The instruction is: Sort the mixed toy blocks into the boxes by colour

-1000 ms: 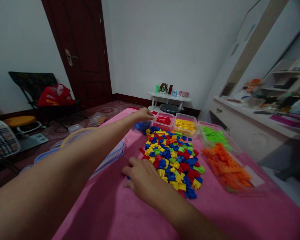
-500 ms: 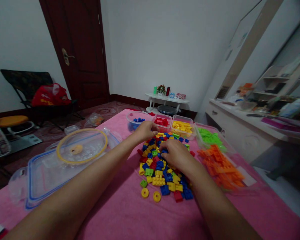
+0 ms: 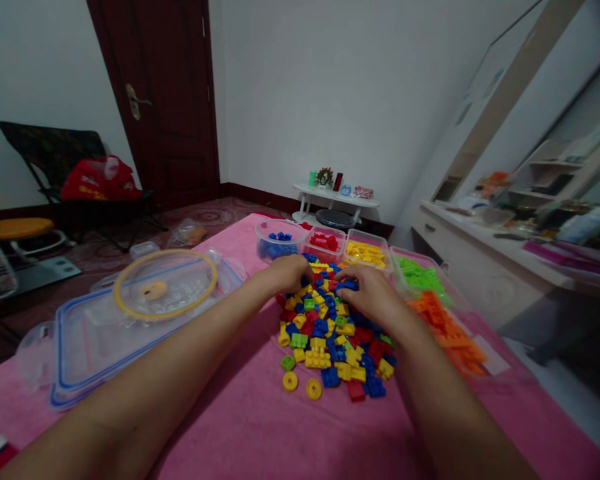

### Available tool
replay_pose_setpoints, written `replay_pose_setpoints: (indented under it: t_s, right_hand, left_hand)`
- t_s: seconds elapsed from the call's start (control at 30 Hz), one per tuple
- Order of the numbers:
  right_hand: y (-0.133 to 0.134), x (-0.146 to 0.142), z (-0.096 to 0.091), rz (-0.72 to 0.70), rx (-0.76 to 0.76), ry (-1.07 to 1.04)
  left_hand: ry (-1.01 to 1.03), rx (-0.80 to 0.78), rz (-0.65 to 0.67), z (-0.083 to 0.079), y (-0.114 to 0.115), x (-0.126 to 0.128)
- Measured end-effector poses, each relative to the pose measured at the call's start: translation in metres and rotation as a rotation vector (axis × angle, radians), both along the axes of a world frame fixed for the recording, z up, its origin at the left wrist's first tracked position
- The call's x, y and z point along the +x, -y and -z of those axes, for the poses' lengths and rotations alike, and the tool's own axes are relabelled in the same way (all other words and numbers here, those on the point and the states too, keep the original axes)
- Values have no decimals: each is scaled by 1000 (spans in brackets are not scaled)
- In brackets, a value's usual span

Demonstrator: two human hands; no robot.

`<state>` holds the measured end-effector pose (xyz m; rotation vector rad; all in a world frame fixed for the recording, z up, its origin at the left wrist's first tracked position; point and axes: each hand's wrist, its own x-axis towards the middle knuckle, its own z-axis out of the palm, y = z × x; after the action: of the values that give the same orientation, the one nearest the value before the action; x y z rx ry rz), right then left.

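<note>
Plastic bricks in yellow, blue, red and green lay in a loose heap on the pink-covered table, from the centre of the frame down towards its lower middle. Your left hand was over the heap's upper left edge, its fingers curled down; the tips were hidden, so you could not tell whether they had closed on anything. Your right hand reached into the upper right of the heap, thumb and fingers parted near some blue pieces; whether it gripped one could not be told.

Each brick looked light and stiff, unlikely to break or bend under your touch. Smooth faces might have slid a little, and the heap probably shifted easily when one was drawn out. The large yellow brick, below the centre of the frame, seemed best taken across its two long sides, below the studs. The yellow wheels at the heap's lower edge lay flat; pinching opposite points of the rim looked surest, as round edges could roll away. Small pieces called for fingertips rather than your palm.
</note>
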<state>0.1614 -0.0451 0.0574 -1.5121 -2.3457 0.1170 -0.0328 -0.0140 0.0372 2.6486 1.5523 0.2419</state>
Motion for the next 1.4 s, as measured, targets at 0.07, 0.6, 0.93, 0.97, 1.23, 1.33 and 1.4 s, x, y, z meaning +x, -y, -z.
replay_pose_setpoints:
  t_s: [0.07,0.6,0.93,0.97,1.23,1.33,1.4]
  right_hand:
    - [-4,2,2,29,43,-12]
    - [-7,4,7,28,11,18]
    - [8,-17,-10,-18,290,-326]
    - [7,-20,-7,-45,296,-349]
    - [5,-20,-2,-188,118,-513]
    - [6,-16,-9,-131,146,-552]
    - [5,-11,-13,-86,188,-586]
  left_hand:
    - [3,20,-1,1,2,0]
    - [1224,-714,-261,-14,2,16]
    - [1567,-1431,-112,-3,11,39]
    - [1612,-1464,-95,-2,12,40]
    - [1839,-1479,51,10,4,42]
    - [1872,-1436,19,6,4,38]
    - [1876,-1385,-43,-2,4,32]
